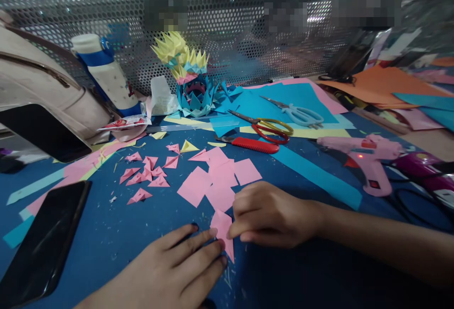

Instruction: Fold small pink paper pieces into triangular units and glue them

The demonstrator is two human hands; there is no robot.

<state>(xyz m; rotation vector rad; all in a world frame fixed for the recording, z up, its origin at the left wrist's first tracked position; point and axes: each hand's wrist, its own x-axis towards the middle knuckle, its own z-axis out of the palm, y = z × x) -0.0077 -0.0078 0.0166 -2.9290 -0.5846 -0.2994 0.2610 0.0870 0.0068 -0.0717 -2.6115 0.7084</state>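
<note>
A partly folded pink paper piece (222,226) lies on the blue table between my hands. My left hand (177,266) lies with its fingers spread, fingertips on the paper's left edge. My right hand (273,216) is curled, its index fingertip pressing on the paper's right side. Just beyond are several flat pink squares (196,186), partly overlapping. Small folded pink triangles (140,196) lie in a loose group to the left of them, with one yellow folded piece (188,146) behind.
Scissors (271,128), a red cutter (255,145) and a pink glue gun (369,157) lie behind and right. A black phone (46,242) is at left. At the back stand a bottle (109,75) and a yellow-and-blue paper model (195,96).
</note>
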